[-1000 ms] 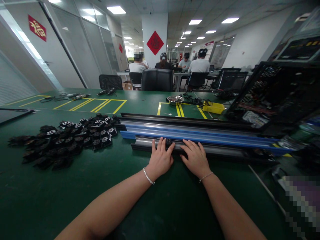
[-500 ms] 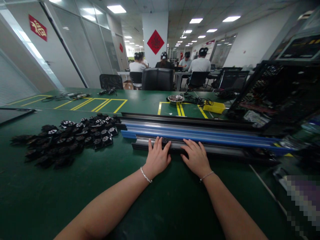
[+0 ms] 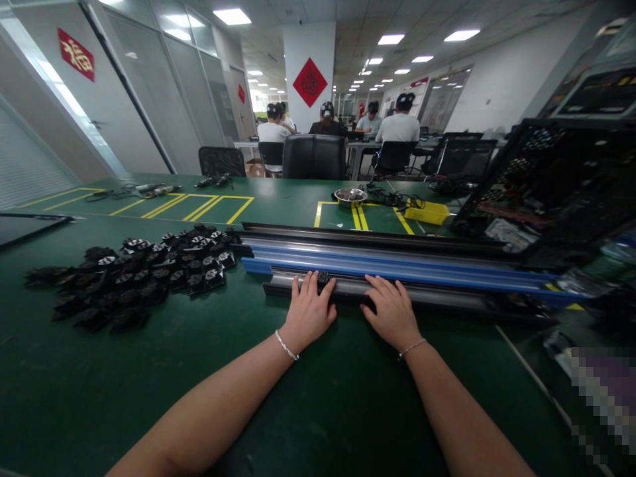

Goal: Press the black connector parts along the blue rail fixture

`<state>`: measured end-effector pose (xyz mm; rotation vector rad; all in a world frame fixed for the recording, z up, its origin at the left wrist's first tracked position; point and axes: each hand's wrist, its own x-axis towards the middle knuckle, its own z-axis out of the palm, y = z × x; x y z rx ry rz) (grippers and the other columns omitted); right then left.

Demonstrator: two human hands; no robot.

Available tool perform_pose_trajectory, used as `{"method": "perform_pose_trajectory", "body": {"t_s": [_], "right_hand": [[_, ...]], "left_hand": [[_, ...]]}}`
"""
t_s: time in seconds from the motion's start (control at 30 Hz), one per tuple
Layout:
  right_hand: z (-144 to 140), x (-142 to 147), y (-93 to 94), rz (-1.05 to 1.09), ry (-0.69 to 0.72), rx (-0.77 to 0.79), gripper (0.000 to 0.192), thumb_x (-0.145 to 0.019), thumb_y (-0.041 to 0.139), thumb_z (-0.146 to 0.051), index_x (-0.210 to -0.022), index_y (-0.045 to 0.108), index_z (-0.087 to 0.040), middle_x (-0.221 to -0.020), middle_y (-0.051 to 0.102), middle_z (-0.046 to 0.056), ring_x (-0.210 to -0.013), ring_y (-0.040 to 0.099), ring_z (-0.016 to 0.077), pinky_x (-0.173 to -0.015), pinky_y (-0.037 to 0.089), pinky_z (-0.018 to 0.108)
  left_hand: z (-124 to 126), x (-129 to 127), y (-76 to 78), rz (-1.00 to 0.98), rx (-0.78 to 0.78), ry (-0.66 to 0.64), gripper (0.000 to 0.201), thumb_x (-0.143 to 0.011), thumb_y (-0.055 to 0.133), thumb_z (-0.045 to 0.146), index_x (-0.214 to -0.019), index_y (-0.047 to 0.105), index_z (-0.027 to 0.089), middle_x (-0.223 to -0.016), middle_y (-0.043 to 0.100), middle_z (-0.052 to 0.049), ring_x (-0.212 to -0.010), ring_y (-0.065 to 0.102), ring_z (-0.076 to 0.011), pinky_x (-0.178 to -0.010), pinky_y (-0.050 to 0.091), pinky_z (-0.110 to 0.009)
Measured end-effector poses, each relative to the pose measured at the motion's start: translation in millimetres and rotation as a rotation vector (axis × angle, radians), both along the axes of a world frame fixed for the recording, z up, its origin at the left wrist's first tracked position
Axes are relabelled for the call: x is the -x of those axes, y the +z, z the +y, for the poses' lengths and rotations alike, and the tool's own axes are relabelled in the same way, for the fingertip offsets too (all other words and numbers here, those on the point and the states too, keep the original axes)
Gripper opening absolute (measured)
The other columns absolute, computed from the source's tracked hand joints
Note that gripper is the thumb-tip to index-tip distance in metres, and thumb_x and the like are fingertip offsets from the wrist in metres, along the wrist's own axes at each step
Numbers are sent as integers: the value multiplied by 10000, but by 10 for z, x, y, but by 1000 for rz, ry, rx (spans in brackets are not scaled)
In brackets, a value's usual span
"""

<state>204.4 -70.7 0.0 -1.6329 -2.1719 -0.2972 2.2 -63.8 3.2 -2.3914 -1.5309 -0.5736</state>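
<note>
My left hand (image 3: 311,310) holds a small black plastic piece (image 3: 322,277) between thumb and index finger, over the channel of a long black rail (image 3: 348,286). What the piece's underside touches is hidden. My right hand (image 3: 392,311) rests its spread fingers on the same rail farther right and grips nothing. Just behind lies a long blue rail (image 3: 283,263), parallel to the black one. Another dark rail (image 3: 308,232) runs behind that. To the left, a heap of similar black pieces (image 3: 163,273) is spread on the table.
A steel bowl (image 3: 350,197) and a yellow bin (image 3: 427,212) stand on the far side of the green table (image 3: 248,397). Tools with cables (image 3: 154,190) lie back left. A large dark rack (image 3: 527,179) rises at the right. Several people sit beyond.
My left hand has shifted slightly left along the rail, and the small black piece has moved with it. My right hand has stayed nearly in place.
</note>
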Motion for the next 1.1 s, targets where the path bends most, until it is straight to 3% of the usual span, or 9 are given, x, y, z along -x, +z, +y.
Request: {"method": "perform_pose_trajectory", "body": {"t_s": [0.23,0.73,1.1], "right_hand": [[-8,-12,13,1,-12,10,164,-808,488,-291,-869,627,-226,-1335,525,40,-1246,434,247,-1060,232,529],[5,-27,0,14,-12,2,156,-799,494,-302,-835,624,-222,-1333,525,47,-1243,437,252,-1057,236,534],[-7,-17,22,16,-20,27,162,-804,491,-307,-837,623,-219,-1337,523,39,-1248,433,246,-1058,241,528]], "left_hand": [[34,89,70,-7,8,-9,482,-840,510,399,-1298,504,249,-1340,497,-138,-1225,464,-286,-1043,322,-443],[115,235,132,-17,3,58,362,-916,395,405,-1183,618,302,-1257,586,-94,-1074,586,-247,-923,432,-397],[174,577,144,37,0,98,371,-930,369,372,-1169,637,279,-1200,619,-119,-1030,617,-243,-889,462,-388]]}}
